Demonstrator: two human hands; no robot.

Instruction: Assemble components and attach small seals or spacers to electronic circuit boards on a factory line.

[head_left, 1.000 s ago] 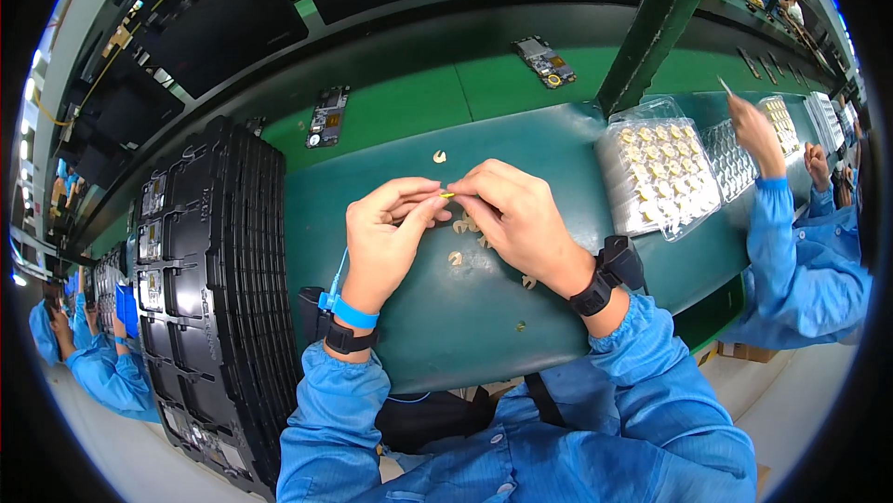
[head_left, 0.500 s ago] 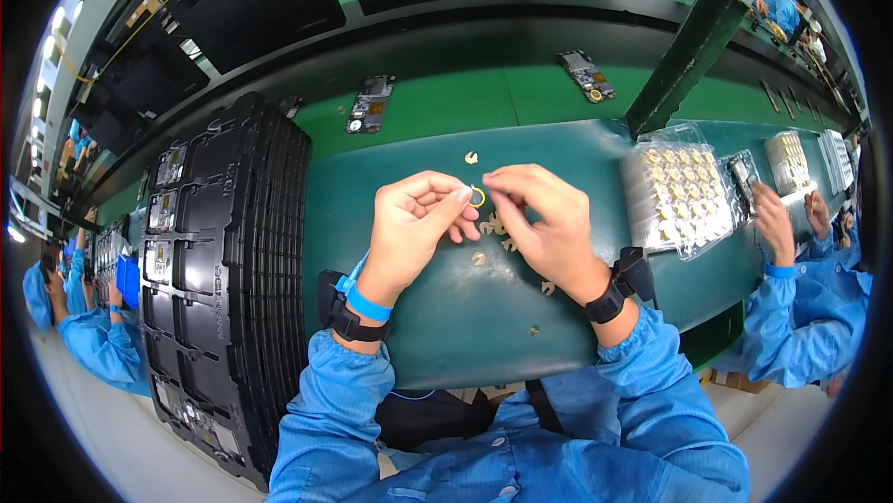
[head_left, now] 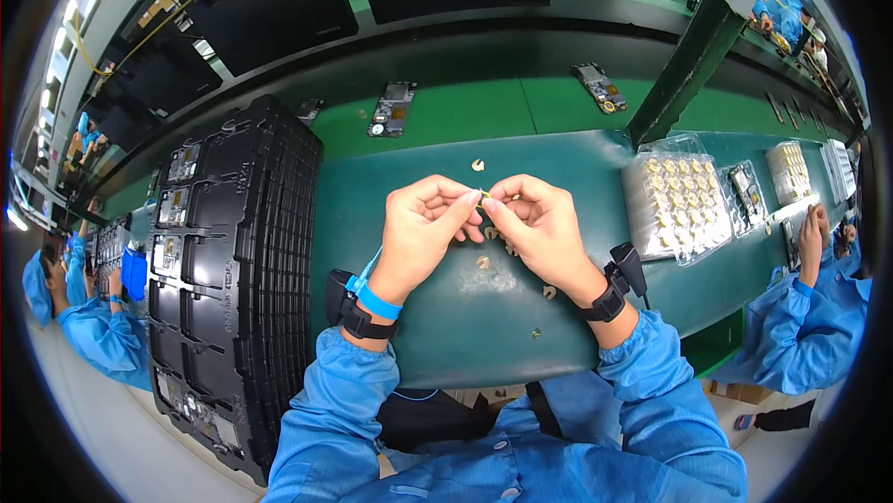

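Note:
A small round part with a yellow rim [head_left: 485,195] is pinched between my two hands, above the dark green mat. My left hand [head_left: 419,229] has its thumb and forefinger closed on one side of it. From the other side, the thumb and fingertips of my right hand [head_left: 541,231] press on it. The fingertips cover most of the part. Several pale, notched pieces lie on the mat: one piece [head_left: 478,165] beyond my hands, another piece [head_left: 483,263] nearer me, and a third piece [head_left: 550,292] by my right wrist. Others sit partly hidden under my right hand.
A tall stack of black trays [head_left: 219,298], some slots holding circuit boards, stands at left. Clear plastic trays [head_left: 677,205] of round gold parts are stacked at right, before a green post [head_left: 693,66]. Circuit boards [head_left: 392,111] lie at the back. A co-worker's hand [head_left: 812,238] works farther right.
My right fingertips have closed in on the yellow-rimmed part, which now shows more edge-on. The view has shifted slightly. At right, the co-worker's hands have come together.

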